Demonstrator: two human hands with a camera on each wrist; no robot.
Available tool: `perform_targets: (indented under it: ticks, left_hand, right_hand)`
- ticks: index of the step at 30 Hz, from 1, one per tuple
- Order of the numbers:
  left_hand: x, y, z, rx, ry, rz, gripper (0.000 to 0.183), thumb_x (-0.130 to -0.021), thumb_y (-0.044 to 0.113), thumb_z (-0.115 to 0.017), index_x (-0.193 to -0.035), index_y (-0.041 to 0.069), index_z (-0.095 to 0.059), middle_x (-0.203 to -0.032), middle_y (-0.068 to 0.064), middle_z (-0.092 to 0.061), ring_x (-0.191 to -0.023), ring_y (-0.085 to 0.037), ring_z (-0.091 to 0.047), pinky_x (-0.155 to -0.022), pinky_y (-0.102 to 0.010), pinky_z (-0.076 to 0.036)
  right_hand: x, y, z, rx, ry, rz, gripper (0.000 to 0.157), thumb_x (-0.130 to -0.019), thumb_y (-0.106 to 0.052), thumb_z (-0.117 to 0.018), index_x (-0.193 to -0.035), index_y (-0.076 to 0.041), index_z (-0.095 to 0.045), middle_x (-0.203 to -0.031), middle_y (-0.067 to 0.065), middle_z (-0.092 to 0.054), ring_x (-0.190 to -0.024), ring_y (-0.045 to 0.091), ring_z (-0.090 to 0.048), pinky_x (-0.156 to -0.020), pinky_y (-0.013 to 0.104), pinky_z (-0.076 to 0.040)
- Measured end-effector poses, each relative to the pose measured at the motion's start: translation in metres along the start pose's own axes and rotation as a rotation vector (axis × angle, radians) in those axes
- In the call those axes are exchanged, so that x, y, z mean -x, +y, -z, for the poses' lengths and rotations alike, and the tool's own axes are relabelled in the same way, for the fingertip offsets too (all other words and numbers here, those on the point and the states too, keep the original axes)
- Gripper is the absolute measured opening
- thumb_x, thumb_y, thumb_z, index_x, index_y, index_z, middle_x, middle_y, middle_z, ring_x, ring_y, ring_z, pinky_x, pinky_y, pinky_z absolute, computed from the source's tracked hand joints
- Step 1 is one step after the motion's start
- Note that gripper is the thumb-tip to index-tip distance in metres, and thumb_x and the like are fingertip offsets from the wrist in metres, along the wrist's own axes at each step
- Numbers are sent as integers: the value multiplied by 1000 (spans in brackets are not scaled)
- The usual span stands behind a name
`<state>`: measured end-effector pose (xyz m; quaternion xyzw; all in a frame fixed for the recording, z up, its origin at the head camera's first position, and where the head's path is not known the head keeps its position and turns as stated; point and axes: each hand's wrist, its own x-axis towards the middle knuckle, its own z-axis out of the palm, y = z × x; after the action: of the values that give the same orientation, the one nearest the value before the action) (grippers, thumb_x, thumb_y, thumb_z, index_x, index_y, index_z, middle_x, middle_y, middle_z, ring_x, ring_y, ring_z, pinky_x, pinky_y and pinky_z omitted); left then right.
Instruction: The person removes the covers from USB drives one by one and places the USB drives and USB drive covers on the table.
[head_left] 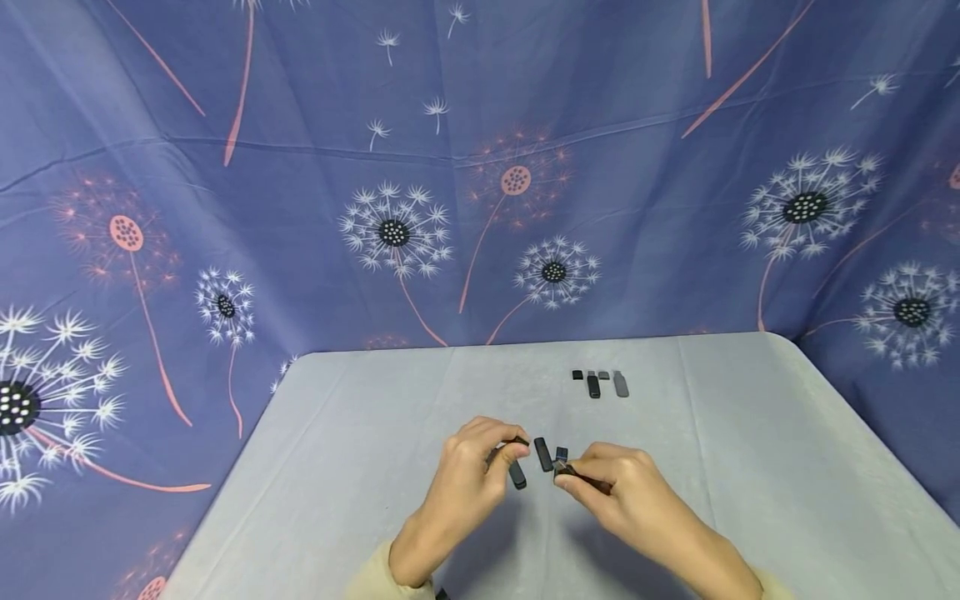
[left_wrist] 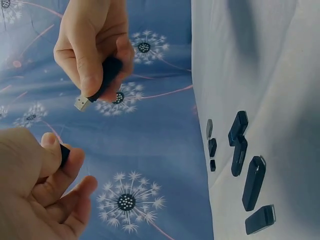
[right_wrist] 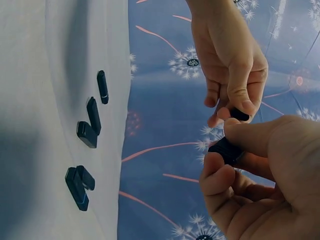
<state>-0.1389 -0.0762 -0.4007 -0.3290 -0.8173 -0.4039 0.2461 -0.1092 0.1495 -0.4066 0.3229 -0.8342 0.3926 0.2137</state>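
Observation:
My left hand (head_left: pixel 476 467) pinches a small black cap (left_wrist: pixel 64 155) between thumb and fingertips, above the table. In my right hand (head_left: pixel 637 487) is a black USB flash drive (left_wrist: pixel 107 77), gripped by thumb and fingers. Its bare metal plug (left_wrist: pixel 82 103) points toward the left hand, and the cap is apart from it. Beneath and between the hands lie several dark flash drives, among them one in the middle (head_left: pixel 543 454), one by the left fingers (head_left: pixel 517 476) and one near the right fingertips (head_left: pixel 561 454).
Farther back on the pale cloth-covered table (head_left: pixel 375 400) is a row: a black cap (head_left: pixel 577 375), a black flash drive (head_left: pixel 593 386), a grey cap (head_left: pixel 603 376) and a grey flash drive (head_left: pixel 621 384). A blue dandelion-print curtain (head_left: pixel 480 108) hangs behind and at both sides.

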Motion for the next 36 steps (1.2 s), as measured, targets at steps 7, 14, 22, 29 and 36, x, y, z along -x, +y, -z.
perform_targets:
  ticks: [7,14,22,29,36]
  left_hand:
    - [0,0,0,20,-28,13,13,-93,15,-71,-102,9,-79,-96,0,-77,-97,-14,-73,-83,-21,-58]
    - [-1,-5,-2,-3,-48,-20,15,-92,10,-72,-106,6,-79,-98,-2,-78,-95,-15,-73,-85,-22,-58]
    - [-5,-2,4,38,-93,23,23,-93,10,-73,-116,7,-73,-99,-4,-78,-89,-12,-74,-75,-16,-57]
    - [-12,2,6,64,-103,6,11,-90,9,-78,-100,8,-73,-96,-2,-78,-89,-13,-72,-72,-12,-55]
    - [-20,-3,5,32,-112,-39,10,-87,11,-81,-96,12,-77,-94,2,-76,-83,-10,-65,-64,-13,-49]
  right_hand:
    - [1,0,5,27,-17,-93,13,-87,-9,-80,-93,-21,-82,-81,-19,-58,-65,-8,-45,-54,13,-41]
    - [0,2,10,61,-49,-155,18,-89,0,-76,-100,-14,-80,-80,-16,-53,-66,-7,-45,-53,17,-43]
    - [0,2,21,107,-63,-145,22,-89,6,-74,-104,-9,-79,-83,-15,-55,-68,-7,-45,-54,16,-43]
    - [-5,4,32,97,-64,-213,21,-90,-2,-76,-108,-13,-76,-89,-14,-66,-73,-6,-56,-61,20,-52]
    - [-14,10,46,121,-50,-270,18,-89,-2,-78,-102,-13,-76,-88,-12,-71,-74,-4,-63,-65,23,-55]
